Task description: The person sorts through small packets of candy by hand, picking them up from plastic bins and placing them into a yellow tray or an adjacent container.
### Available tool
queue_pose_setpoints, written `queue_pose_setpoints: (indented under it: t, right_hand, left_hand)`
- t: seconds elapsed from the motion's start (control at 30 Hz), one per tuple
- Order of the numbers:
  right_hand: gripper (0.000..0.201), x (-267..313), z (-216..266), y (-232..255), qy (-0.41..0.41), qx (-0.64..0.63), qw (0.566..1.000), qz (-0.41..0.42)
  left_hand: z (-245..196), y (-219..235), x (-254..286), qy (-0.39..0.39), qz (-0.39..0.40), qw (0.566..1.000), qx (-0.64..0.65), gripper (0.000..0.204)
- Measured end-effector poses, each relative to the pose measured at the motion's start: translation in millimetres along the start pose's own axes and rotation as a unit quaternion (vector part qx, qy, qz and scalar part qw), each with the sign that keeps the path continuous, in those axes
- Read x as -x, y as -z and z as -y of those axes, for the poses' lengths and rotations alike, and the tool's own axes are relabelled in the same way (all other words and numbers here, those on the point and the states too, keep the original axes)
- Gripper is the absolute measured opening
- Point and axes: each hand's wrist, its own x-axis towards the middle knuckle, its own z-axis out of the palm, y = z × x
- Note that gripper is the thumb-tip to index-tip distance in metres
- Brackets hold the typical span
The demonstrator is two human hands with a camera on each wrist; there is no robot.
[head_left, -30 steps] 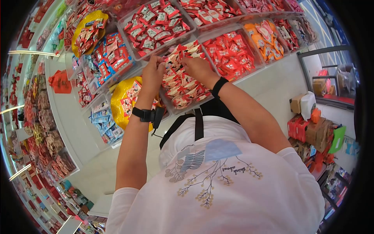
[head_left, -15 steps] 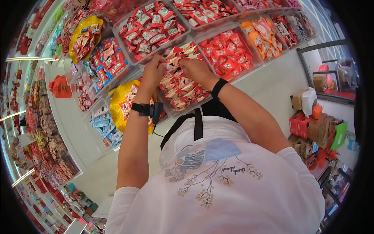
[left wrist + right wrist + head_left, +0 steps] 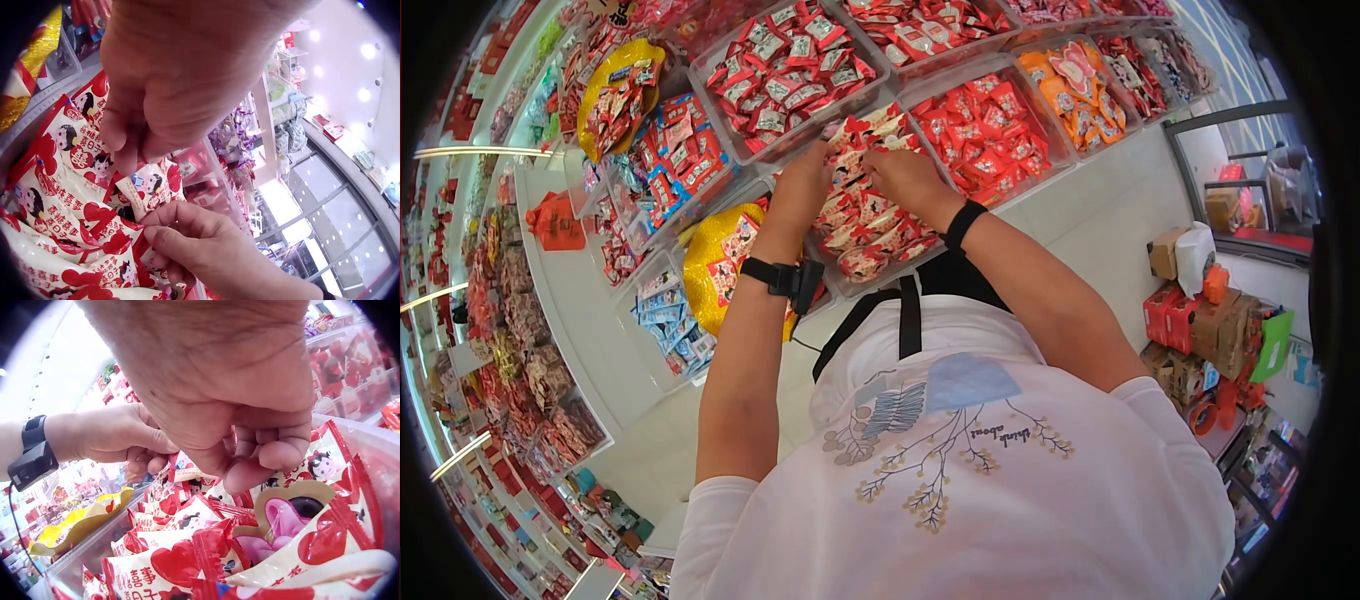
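Note:
Both hands are over a clear plastic bin (image 3: 75,565) heaped with cream-and-red printed packets (image 3: 870,230). In the left wrist view, my left hand (image 3: 181,81) comes down from the top, its thumb and fingers pinching the upper edge of one small packet (image 3: 150,184). The right hand (image 3: 206,240) pinches the lower edge of that packet between thumb and forefinger. From the right wrist, my curled right fingers (image 3: 275,453) hide most of the packet, and the left hand (image 3: 119,434) grips its red end. Below them a pink bow-shaped piece (image 3: 287,519) shows among the packets.
Red packets (image 3: 985,130) fill the bin to the right, and red-and-white ones (image 3: 790,70) the bin beyond. A yellow dish (image 3: 710,270) of packets sits left of my forearm. Cardboard boxes (image 3: 1220,330) are stacked at the far right.
The left hand has shifted slightly forward and turned, so its fingers are less visible from the head. My right hand stays nearly in place. The head view has tilted a little.

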Motion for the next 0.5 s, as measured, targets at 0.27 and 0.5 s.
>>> queue_pose_setpoints:
  t: [0.27, 0.5]
  right_hand:
    - [0.006, 2, 0, 2, 0.008, -0.012, 1.0, -0.008]
    - [0.008, 2, -1, 2, 0.002, -0.02, 1.0, -0.002]
  left_hand:
    - [-11, 2, -1, 0.04, 0.002, 0.999, 0.018, 0.018]
    - [-16, -1, -6, 0.042, -0.002, 0.999, 0.01, 0.017]
